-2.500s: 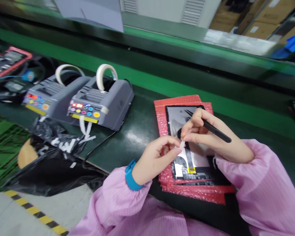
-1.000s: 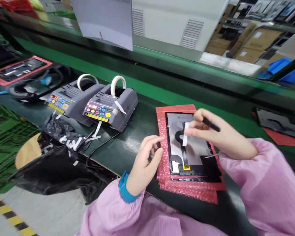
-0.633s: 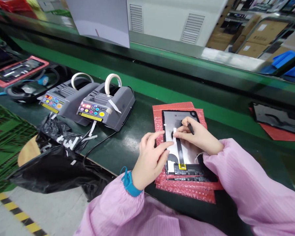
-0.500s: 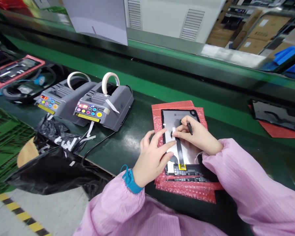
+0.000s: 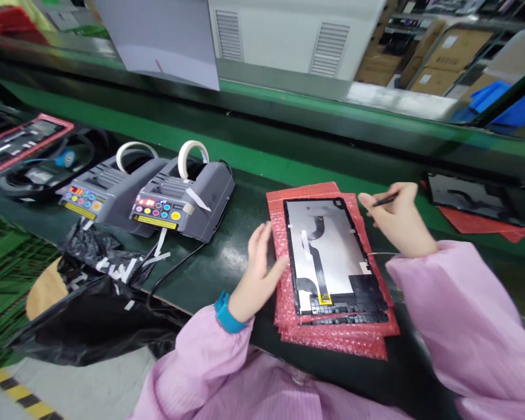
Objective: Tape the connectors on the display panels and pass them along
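Observation:
A tablet screen panel (image 5: 339, 256) lies back side up on red bubble-wrap sheets (image 5: 341, 344). On its silver back runs a dark flex cable (image 5: 318, 268) with a yellow-edged end at the bottom, and a white tape strip (image 5: 305, 242) crosses the cable's bend. My left hand (image 5: 259, 274) is open at the left edge of the bubble wrap, fingers stretched out, holding nothing. To the right of the panel, my right hand (image 5: 400, 219) is raised, closed around a slim black pen-like tool (image 5: 385, 200); its exact kind is unclear.
Two grey tape dispensers (image 5: 184, 198) with white tape rolls stand to the left. A black plastic bag (image 5: 100, 315) with tape scraps hangs by the bench edge. Another panel (image 5: 472, 195) lies on red wrap at right; a red-framed one (image 5: 21, 140) is far left.
My right hand has moved off the panel to the right, still with the black tool. My left hand has drawn back left from over the panel. The white strip and cable are now uncovered.

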A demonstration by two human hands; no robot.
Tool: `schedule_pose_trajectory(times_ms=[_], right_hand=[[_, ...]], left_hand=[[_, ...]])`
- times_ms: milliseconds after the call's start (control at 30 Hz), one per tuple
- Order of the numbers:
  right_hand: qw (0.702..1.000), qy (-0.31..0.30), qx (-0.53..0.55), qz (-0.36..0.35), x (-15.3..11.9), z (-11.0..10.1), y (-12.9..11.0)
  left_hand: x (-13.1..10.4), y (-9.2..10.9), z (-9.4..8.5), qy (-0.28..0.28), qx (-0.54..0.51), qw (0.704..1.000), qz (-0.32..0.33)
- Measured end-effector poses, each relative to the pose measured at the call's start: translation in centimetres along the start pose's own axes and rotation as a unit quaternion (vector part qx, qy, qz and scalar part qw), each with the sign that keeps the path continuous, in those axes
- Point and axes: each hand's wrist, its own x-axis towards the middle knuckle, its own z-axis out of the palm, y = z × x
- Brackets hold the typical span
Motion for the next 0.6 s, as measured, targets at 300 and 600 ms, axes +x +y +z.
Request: schedule_pose_trajectory(times_ms=[300,600], right_hand=[[0.985,-0.069,-0.076,0.14,-4.2,-3.6,3.4],[0.966,-0.129,-0.034,0.223,-5.6,-2.3,3.1]], left_hand=[[4.2,0.2,-0.1,0.015,0.003,0.995,0.102],[4.2,2.1,-0.8,-0.117,0.188,0.967,0.122]])
